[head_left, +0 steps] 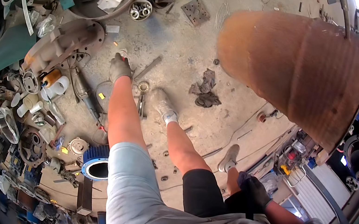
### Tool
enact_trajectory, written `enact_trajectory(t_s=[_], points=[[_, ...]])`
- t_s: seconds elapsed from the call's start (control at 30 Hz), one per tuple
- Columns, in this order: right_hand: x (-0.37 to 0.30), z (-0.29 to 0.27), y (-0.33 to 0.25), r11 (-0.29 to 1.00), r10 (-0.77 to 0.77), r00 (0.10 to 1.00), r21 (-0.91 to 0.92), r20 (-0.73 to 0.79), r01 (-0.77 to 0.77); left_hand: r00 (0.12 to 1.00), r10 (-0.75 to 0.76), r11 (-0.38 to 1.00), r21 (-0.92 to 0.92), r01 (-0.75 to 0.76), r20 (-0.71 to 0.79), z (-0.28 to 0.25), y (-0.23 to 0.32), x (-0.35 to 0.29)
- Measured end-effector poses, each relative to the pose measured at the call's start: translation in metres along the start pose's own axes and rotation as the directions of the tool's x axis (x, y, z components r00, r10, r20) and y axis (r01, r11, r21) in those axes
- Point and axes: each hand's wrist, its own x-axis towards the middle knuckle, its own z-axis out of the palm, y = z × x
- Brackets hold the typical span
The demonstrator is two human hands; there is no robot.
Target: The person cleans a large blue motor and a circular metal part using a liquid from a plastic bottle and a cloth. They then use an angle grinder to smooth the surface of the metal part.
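Note:
My left hand (119,68), in a grey work glove, reaches out over the concrete floor. Its fingers are closed around something small with a red part, mostly hidden by the glove. Close by lie a flat metal bar (148,68) and a ring-ended wrench (141,104). A corded power tool (87,98) rests left of my forearm. My right hand (259,193), in a dark glove, is held back beside my leg and grips a bunched dark rag (245,179).
A large rusty metal cylinder (295,70) looms at the right. Crumpled black rags (205,90) lie on the floor ahead of my feet. Machine parts and a blue ribbed motor housing (96,163) crowd the left. A bowl of metal rings (141,9) and a drilled plate (195,12) are farther off.

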Motion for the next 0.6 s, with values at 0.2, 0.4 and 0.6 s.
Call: enact_trajectory(t_s=[0.2,0.4,0.6], points=[[-0.004,-0.024,-0.028,0.985,0.169,0.976,-0.008,-0.137,-0.171,0.997,0.008,0.776,-0.630,0.039,0.072,-0.071,0.018,-0.156],[-0.013,-0.106,-0.131,0.818,0.072,0.972,0.570,-0.226,0.072,0.929,0.260,0.574,-0.816,0.071,0.263,-0.317,0.092,-0.439],[-0.107,-0.156,-0.092,0.256,-0.257,0.945,0.928,-0.203,0.269,0.764,0.612,0.676,-0.638,-0.369,0.207,-0.424,0.212,-0.677]])
